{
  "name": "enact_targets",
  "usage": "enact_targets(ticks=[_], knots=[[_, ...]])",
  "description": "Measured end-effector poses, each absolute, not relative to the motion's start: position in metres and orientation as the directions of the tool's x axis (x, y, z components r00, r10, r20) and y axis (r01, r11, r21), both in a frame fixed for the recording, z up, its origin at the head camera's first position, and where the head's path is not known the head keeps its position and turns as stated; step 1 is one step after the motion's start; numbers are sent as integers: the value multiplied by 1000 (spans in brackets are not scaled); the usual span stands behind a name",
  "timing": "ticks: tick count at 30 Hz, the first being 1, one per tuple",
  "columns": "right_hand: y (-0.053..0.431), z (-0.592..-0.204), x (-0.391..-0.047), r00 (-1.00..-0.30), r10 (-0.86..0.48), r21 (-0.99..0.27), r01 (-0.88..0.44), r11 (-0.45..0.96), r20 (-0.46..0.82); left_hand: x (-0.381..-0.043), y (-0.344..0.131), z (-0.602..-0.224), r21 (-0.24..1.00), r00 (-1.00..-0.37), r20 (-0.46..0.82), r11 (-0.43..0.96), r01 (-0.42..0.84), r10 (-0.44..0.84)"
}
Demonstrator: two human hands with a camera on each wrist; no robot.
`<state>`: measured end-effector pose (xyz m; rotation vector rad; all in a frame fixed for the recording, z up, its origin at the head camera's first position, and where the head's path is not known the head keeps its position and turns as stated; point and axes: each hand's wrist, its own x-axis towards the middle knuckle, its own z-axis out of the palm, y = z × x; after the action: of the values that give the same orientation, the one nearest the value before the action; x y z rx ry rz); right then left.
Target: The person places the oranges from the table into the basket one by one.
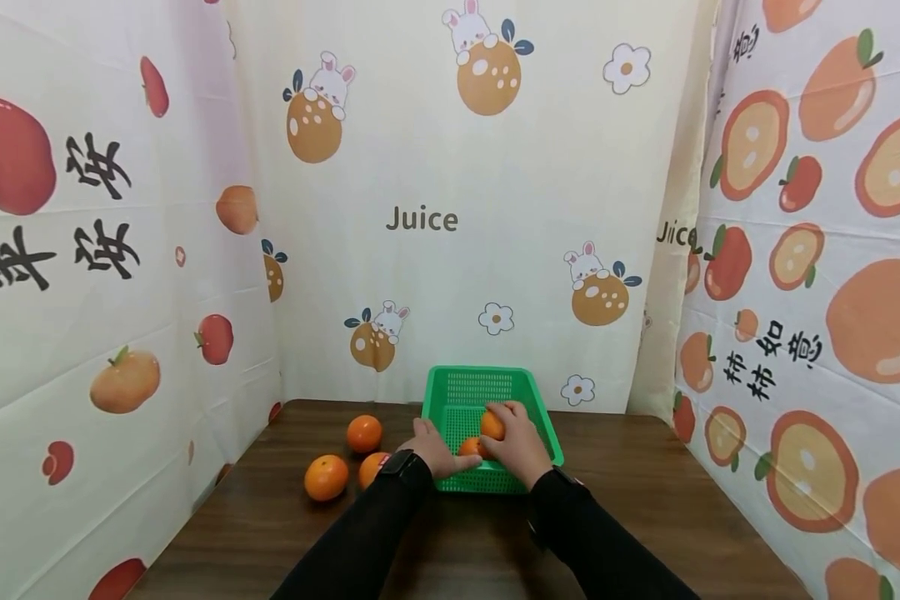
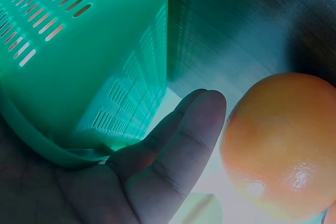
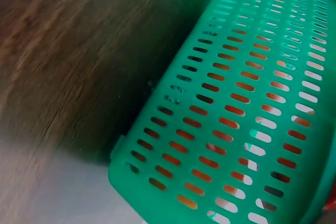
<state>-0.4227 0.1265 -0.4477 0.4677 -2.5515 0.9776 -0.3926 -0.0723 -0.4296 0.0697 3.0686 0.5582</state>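
A green plastic basket [image 1: 438, 387] with slotted walls stands on the table at its far side. My right hand [image 1: 519, 442] reaches inside and grips an orange [image 1: 492, 426]. Below it another orange [image 1: 471, 447] lies in the basket, partly hidden by my hands. At the basket's near left corner, my left hand [image 1: 433, 450] touches the rim, its thumb over the edge. In the left wrist view, the fingers [image 2: 184, 150] extend fairly straight outside the wall. In the right wrist view the basket's near wall [image 3: 231, 108] hides the right hand.
Left of the basket, three oranges sit on the brown wooden table [image 1: 630, 500]: a far one [image 1: 363, 434], a near one [image 1: 326, 477] and one [image 1: 372, 468] partly behind my left forearm. Fruit-printed cloths [image 1: 420, 275] hang at the back and both sides.
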Motion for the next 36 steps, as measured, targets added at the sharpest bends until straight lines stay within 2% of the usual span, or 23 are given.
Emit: enact_targets(ticks=[7, 19, 27, 36], knots=[[123, -446, -429, -867, -195, -557, -452, 697, 459, -388, -75, -417, 407, -1000, 3, 913, 18, 18], [123, -452, -420, -881, -254, -603, -462, 650, 400, -402, -74, -441, 350, -1000, 0, 936, 27, 29], [125, -454, -419, -883, -296, -608, -467, 643, 365, -390, -73, -433, 380, -999, 1, 924, 30, 32], [128, -450, -417, -895, -281, -577, -439, 689, 345, -393, -72, -433, 375, -999, -9, 927, 30, 36]])
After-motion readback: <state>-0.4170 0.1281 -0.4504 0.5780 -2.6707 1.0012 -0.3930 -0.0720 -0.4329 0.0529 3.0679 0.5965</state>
